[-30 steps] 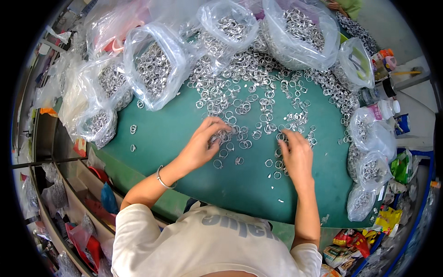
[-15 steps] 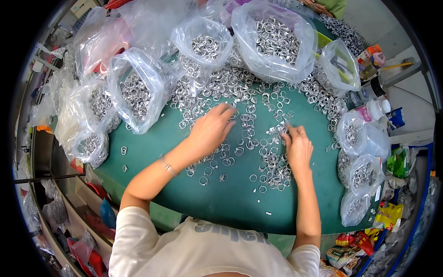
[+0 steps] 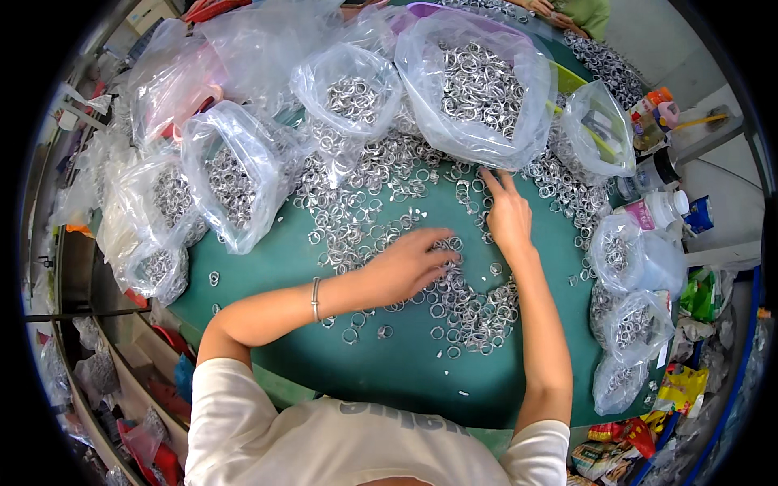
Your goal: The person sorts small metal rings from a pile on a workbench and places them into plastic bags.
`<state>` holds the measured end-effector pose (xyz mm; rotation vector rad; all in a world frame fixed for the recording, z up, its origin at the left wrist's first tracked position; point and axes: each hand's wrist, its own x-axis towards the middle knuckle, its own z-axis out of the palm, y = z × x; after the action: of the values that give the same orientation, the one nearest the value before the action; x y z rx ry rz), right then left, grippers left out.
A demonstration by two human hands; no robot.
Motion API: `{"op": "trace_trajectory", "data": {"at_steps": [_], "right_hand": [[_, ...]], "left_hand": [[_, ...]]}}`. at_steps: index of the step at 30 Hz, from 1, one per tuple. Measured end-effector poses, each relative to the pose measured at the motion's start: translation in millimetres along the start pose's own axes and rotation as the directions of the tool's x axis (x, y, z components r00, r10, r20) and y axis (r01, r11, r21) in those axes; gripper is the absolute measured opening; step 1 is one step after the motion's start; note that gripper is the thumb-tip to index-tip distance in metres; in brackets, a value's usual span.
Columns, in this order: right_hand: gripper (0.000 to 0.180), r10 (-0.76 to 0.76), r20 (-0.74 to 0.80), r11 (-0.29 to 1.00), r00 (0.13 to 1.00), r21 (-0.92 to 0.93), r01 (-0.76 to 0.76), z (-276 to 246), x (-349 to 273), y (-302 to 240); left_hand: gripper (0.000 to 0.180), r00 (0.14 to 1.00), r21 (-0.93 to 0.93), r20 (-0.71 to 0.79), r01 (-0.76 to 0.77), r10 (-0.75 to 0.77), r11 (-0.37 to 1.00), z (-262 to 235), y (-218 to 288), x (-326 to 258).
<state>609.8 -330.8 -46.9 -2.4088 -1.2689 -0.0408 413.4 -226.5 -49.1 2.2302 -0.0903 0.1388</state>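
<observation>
Sorting loose metal rings on the green counter.

Left hand lies flat, fingers spread on the rings; right hand reaches upward, fingers extended, grasping nothing. Judged mid-sort: next calls for raking gently. Clear bags of rings crowd the far edge; open room lies near the body.

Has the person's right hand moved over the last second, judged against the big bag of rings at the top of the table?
Yes. The right hand has moved up the table, closer to the big bag of rings; its fingertips now nearly reach the bag.
</observation>
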Motion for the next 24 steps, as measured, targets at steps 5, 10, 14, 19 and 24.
{"op": "trace_trajectory", "data": {"at_steps": [5,10,14,19,24], "right_hand": [[0.058,-0.255,0.254,0.967,0.933,0.089,0.24,6,-34,-2],[0.058,-0.235,0.482,0.97,0.844,0.061,0.235,-51,-94,-35],[0.061,-0.263,0.489,0.962,0.831,0.074,0.261,-68,-130,-34],[0.05,-0.066,0.358,0.998,0.932,0.024,0.061,-75,-153,-22],[0.022,0.033,0.128,0.995,0.991,0.092,-0.045,-71,-136,-21]], "left_hand": [[0.051,0.975,0.486,-0.194,0.191,-0.107,0.853,-16,-14,4],[0.057,1.0,0.462,0.022,0.0,-0.011,0.887,-4,2,-32],[0.043,0.993,0.409,0.08,-0.116,0.092,0.905,-9,11,-51],[0.029,0.969,0.123,-0.167,0.203,-0.181,0.972,-24,7,-55],[0.029,0.935,0.193,-0.295,0.262,-0.199,0.946,-38,17,-27]]}}
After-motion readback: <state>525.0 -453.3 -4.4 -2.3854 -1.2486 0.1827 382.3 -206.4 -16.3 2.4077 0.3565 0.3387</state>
